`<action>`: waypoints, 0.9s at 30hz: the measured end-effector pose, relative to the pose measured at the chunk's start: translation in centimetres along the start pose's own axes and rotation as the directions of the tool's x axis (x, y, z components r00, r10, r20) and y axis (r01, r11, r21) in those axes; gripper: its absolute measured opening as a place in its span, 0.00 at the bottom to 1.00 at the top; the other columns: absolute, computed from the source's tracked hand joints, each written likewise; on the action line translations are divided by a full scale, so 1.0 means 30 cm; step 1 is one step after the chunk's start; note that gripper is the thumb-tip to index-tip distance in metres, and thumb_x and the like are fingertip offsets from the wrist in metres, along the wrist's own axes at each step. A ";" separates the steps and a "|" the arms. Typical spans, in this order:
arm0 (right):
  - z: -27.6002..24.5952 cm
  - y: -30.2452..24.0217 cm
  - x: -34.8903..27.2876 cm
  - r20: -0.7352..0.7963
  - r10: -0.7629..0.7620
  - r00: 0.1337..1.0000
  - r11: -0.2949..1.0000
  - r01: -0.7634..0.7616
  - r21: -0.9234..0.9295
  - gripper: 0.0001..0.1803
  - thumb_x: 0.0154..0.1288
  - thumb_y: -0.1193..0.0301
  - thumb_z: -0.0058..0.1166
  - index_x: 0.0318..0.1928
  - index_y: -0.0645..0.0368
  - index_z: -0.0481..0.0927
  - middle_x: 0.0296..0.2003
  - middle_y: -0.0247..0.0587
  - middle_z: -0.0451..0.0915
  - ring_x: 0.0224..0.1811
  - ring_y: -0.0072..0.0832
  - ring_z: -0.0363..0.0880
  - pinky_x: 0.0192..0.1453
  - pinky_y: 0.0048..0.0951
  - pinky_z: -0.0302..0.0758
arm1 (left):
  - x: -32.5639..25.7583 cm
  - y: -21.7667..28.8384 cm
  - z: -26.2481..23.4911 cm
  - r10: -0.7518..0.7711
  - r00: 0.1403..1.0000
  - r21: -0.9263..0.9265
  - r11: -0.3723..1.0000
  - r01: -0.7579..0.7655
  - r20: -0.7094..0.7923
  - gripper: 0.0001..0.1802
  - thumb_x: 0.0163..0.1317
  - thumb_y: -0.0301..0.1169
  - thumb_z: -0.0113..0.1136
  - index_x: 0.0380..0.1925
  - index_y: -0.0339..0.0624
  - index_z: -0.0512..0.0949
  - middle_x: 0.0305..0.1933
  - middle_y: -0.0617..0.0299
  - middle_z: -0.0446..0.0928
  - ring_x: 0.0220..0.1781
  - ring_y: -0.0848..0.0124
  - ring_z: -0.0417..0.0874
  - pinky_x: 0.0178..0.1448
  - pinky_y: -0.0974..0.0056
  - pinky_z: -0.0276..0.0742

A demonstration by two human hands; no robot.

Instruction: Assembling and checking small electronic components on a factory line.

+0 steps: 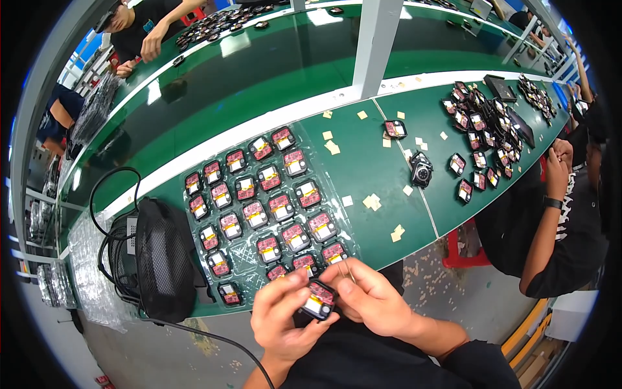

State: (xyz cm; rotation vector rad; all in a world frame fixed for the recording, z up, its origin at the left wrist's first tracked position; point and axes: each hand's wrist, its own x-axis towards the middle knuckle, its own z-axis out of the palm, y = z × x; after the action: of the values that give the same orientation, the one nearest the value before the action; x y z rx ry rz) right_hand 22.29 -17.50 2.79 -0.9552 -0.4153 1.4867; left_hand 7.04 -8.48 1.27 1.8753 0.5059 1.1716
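My left hand [280, 319] is closed around a small black square electronic case [319, 299], holding it tilted just past the table's front edge. Red, white and a bit of yellow show on the open face of the case. My right hand [379, 299] touches the far right side of the case and pinches a pair of thin metal tweezers [350, 272]; their tips are hard to make out. Just beyond my hands lies a clear plastic tray [243, 262], with rows of similar cases such as this one [296, 238] in its pockets.
A black mesh bag [165, 259] and a black cable [207, 333] lie left of the tray. Yellowish paper bits [372, 202], a black round-faced device [422, 170] and a pile of cases [483, 123] lie to the right. A co-worker [551, 214] sits at right; a grey post [376, 48] stands beyond.
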 end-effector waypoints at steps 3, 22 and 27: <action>-0.014 0.029 0.024 0.089 -0.470 0.878 0.750 0.451 -0.484 0.21 0.85 0.62 0.45 0.63 0.68 0.71 0.38 0.37 0.75 0.31 0.20 0.74 0.32 0.23 0.72 | -0.011 -0.003 -0.002 -0.252 0.967 -0.351 0.909 0.226 -0.030 0.33 0.51 0.24 0.81 0.57 0.29 0.78 0.61 0.48 0.71 0.63 0.52 0.82 0.68 0.52 0.81; -0.058 0.003 0.048 0.493 -0.709 0.505 -0.303 0.413 -0.859 0.18 0.53 0.72 0.69 0.48 0.57 0.89 0.35 0.30 0.80 0.25 0.23 0.74 0.27 0.25 0.71 | -0.013 -0.013 -0.021 -0.530 0.837 -0.677 0.567 0.469 0.136 0.33 0.57 0.28 0.78 0.60 0.27 0.75 0.60 0.48 0.74 0.64 0.48 0.82 0.70 0.49 0.78; -0.062 0.005 0.051 0.478 -0.722 0.500 -0.281 0.419 -0.863 0.18 0.54 0.70 0.71 0.47 0.57 0.90 0.35 0.30 0.80 0.24 0.23 0.74 0.26 0.26 0.70 | -0.010 -0.009 -0.024 -0.552 0.823 -0.695 0.538 0.477 0.137 0.32 0.58 0.27 0.77 0.60 0.26 0.75 0.60 0.48 0.73 0.64 0.48 0.82 0.70 0.49 0.78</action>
State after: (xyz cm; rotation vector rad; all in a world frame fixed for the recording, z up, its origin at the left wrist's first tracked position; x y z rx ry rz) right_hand 23.75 -16.60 1.11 -1.5570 -1.6066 -0.2090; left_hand 6.29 -8.21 1.04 0.8911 0.5180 0.8620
